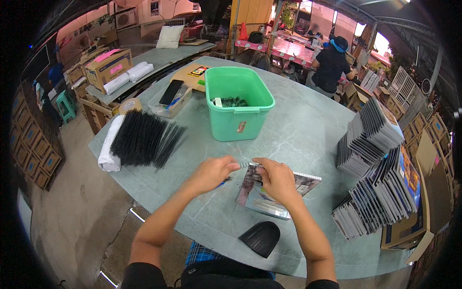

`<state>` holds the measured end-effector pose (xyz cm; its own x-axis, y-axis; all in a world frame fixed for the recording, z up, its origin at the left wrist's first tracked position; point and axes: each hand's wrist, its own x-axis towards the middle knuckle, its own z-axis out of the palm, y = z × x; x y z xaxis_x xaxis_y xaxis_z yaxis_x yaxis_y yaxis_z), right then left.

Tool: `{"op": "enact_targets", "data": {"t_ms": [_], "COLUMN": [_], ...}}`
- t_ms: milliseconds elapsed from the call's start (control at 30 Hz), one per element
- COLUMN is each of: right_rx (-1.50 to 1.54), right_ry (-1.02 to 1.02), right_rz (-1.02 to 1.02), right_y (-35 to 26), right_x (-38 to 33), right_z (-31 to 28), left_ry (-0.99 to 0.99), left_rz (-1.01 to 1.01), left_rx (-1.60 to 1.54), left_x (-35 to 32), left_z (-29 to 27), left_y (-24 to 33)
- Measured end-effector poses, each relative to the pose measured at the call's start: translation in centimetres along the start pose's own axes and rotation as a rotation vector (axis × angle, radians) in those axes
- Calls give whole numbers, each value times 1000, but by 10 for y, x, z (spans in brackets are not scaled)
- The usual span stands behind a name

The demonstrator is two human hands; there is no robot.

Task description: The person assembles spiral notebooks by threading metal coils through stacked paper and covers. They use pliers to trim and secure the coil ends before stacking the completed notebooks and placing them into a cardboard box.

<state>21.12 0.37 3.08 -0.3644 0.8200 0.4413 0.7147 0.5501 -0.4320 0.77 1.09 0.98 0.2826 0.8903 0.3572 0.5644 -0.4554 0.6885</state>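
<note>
Notebook (261,198), glossy and picture-covered, is being gripped by the right hand (276,179). Its coil (245,164) is being pinched by the left hand (215,173).

The grey-green table (308,118) is carrying a white roll (110,155) along its left edge, black coils (137,137) lying against it. A green tub (236,126) is standing toward the far edge. A notebook (253,192) is resting between tub and near edge, a black pad (262,238) is lying by that edge, and book stacks (392,188) are lining the right edge.
</note>
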Motion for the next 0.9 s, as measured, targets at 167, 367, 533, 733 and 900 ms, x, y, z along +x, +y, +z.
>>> {"op": "enact_targets", "data": {"t_ms": [167, 367, 533, 733, 900], "right_rx": [24, 77, 140, 163, -195], "right_ry": [67, 36, 158, 242, 193], "right_rz": [3, -36, -39, -17, 116], "right_y": [-4, 6, 6, 3, 33], "right_x": [9, 8, 10, 18, -21], "right_z": [6, 10, 10, 22, -25], "left_ry": [39, -6, 177, -402, -212], "left_rz": [100, 45, 301, 37, 0], "left_rx": [56, 74, 229, 196, 110], "left_x": [8, 6, 13, -85, -57], "left_z": [-7, -17, 0, 135, 79], "left_y": [14, 9, 2, 39, 56]}}
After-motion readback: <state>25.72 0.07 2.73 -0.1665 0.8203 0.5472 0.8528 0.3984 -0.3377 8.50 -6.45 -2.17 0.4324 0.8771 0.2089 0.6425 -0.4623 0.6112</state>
